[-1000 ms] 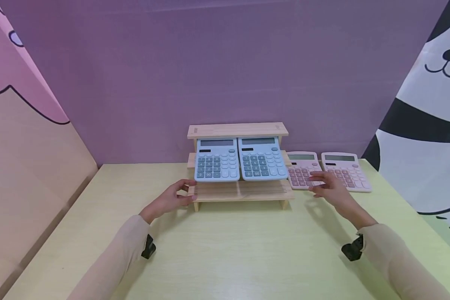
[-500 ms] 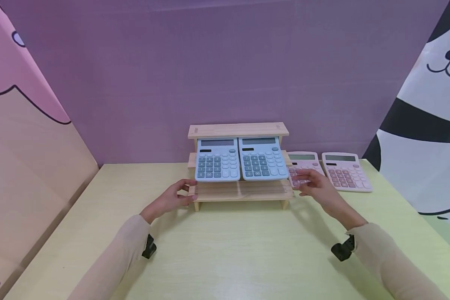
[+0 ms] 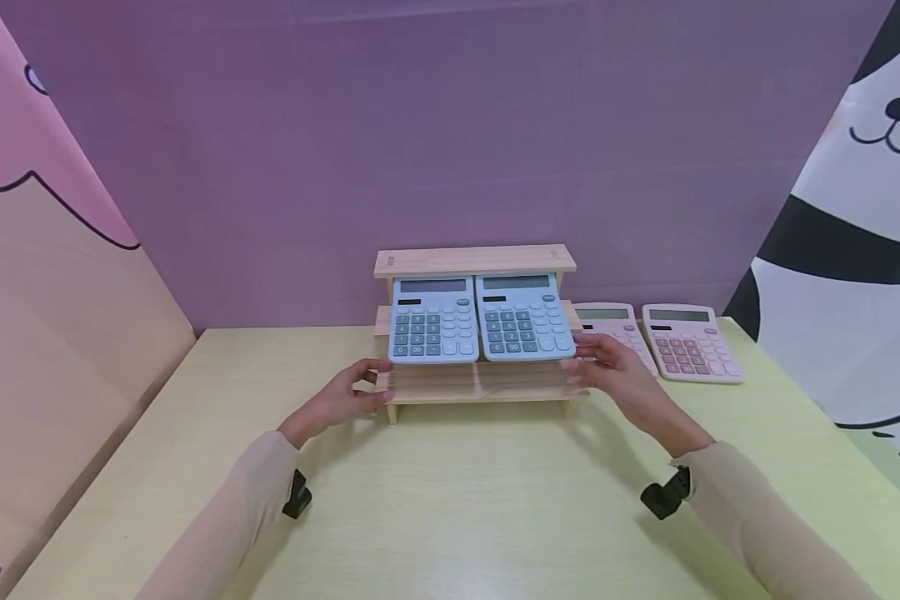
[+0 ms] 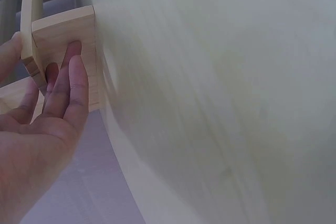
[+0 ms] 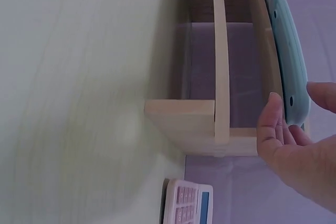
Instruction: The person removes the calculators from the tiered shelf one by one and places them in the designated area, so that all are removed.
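Observation:
Two light-blue calculators (image 3: 435, 321) lie side by side, tilted, on a tiered wooden rack (image 3: 480, 383) in the head view. My left hand (image 3: 341, 396) grips the lower board's left end; in the left wrist view, the thumb is on the board's edge and the fingers lie against the side panel (image 4: 84, 27). My right hand (image 3: 622, 383) is at the lower right corner of the right blue calculator (image 3: 525, 321). In the right wrist view its thumb and loosely bent fingers stand on either side of that calculator's end (image 5: 294, 82); firm contact is unclear.
Two pink calculators (image 3: 692, 343) lie on the pale wooden table (image 3: 465, 500) right of the rack, the nearer one partly hidden by my right hand. A purple cloth (image 3: 480, 150) stands behind. Printed panels rise at left and right.
My right hand has moved left, from over the pink calculators to the right blue calculator's corner. My left hand has stayed at the rack's left end.

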A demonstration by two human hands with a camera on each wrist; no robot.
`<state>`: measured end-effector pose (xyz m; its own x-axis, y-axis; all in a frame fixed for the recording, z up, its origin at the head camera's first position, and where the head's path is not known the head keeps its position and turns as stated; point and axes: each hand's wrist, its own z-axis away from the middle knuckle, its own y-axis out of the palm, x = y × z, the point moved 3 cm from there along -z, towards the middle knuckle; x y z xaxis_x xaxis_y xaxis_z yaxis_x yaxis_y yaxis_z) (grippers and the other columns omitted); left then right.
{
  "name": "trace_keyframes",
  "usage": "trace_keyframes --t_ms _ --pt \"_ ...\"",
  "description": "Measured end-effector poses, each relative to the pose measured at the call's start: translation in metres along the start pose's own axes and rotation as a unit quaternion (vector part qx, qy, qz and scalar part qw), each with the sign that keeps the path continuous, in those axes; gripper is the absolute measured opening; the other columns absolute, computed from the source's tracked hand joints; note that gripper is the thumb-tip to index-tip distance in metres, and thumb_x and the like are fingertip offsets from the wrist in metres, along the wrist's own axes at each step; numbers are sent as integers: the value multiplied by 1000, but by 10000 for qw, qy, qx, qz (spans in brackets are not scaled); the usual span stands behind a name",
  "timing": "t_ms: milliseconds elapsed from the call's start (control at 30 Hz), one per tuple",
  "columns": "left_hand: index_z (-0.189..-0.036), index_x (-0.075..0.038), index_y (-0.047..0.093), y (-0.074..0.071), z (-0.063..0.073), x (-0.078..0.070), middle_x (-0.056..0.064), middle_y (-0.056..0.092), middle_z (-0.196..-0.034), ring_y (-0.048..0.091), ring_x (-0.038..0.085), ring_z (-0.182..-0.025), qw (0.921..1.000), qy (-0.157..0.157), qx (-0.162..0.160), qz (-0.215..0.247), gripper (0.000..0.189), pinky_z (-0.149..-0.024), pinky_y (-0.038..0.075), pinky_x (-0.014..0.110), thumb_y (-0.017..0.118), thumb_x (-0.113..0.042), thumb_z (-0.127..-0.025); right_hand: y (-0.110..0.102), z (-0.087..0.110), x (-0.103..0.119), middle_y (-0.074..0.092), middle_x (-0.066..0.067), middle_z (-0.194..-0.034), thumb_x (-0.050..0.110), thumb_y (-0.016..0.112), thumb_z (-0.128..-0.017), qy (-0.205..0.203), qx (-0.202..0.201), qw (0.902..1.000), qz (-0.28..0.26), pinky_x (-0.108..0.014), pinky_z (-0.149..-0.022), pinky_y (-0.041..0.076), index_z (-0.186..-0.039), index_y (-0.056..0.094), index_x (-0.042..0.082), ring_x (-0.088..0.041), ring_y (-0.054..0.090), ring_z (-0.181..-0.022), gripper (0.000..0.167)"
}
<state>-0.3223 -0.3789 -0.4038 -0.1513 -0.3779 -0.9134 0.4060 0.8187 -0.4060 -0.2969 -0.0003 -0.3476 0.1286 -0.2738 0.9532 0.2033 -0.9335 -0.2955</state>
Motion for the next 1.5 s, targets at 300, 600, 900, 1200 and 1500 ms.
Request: trace_keyframes --t_ms 300,600,900,1200,1500 --pt "-133 -5 38 0 3 -2 19 41 -120 57 28 -92 10000 -21 36 21 53 -83 53 36 62 -18 -88 7 -8 5 48 -4 -107 13 54 -92 83 -300 9989 -346 -23 -82 51 -136 27 -6 -7 58 -93 55" --pt "-133 -6 38 -1 2 0 19 41 -119 57 28 -92 10000 -58 41 -17 53 -83 53 37 62 -19 -88 12 -10 9 45 -4 -109 11 55 -91 263 -518 9946 -857 -22 -84 51 -136 24 -5 -5 55 -90 57" --pt "-133 -6 38 -1 2 0 20 41 -119 57 29 -92 9999 -72 49 49 54 -84 52 36 62 -18 -87 15 -13 8 45 -4 -108 4 53 -90 212 -438 9879 -1471 -30 -91 48 -137 20 -5 -6 56 -91 58" --pt "-133 -5 38 -1 2 -3 20 41 -119 57 26 -91 10000 -44 47 44 53 -83 53 36 62 -19 -87 15 -14 9 46 -3 -106 2 54 -89 260 -428 9830 -1768 -29 -90 49 -137 21 -4 -7 56 -90 58" --pt "-133 -6 38 0 1 -1 19 41 -120 57 25 -91 10000 -45 49 30 54 -84 52 36 62 -20 -87 15 -12 11 46 -3 -107 1 52 -90 556 -538 9778 -1948 -26 -88 50 -137 23 0 -7 58 -89 56"
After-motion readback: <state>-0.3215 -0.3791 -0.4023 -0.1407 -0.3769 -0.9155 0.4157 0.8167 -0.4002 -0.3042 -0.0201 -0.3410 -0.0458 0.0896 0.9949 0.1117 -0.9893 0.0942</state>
